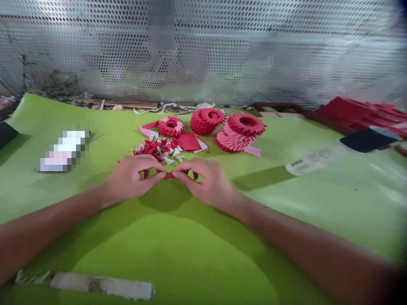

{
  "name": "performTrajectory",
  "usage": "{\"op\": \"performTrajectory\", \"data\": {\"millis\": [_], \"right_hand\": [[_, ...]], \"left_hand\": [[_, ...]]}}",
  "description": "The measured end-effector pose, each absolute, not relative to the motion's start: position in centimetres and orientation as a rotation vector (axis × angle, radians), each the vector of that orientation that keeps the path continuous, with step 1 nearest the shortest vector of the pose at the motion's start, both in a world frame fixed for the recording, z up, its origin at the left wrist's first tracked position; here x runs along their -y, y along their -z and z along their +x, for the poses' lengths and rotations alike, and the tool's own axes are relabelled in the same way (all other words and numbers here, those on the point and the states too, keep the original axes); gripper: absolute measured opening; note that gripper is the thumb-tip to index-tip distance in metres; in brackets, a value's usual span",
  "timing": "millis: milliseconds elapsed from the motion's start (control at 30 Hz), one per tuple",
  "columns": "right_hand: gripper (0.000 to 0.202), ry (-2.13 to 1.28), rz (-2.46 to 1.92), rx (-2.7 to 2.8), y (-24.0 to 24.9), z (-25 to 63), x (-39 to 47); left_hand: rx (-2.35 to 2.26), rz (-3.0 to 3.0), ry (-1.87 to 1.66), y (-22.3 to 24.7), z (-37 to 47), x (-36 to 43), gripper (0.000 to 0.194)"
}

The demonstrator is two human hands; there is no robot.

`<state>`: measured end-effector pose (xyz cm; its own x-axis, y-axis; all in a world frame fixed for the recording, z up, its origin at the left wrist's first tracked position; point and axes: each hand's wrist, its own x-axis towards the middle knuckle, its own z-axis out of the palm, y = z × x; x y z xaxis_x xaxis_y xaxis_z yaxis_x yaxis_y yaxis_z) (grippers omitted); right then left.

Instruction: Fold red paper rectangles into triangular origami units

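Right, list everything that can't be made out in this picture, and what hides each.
All in the head view:
Red paper: both ends, covered by the left hand and right hand.
Likely phone: its screen, blurred into blocks.
Dark object: what it is, cut off by the left edge.
Red stack: its full extent, cut off by the right edge.
Clear tube: its print, too small and blurred.
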<state>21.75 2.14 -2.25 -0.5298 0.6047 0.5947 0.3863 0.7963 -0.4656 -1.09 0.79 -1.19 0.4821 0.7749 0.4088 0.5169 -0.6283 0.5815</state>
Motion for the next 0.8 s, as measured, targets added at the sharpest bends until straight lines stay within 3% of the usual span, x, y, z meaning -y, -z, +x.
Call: {"op": "performTrajectory", "data": {"millis": [200, 800], "right_hand": [[0.012, -0.205, -0.651, 2.292, 2.67, 21.83, -2.14], [0.02, -0.399, -0.719, 2.25, 2.63, 21.74, -2.3]], "left_hand": [[-1.014, 2.435, -0.856, 1.62, -0.96, -0.85, 0.014], [-1.113, 2.33, -0.987, 1.02, -0.85, -0.7, 0.016]]}}
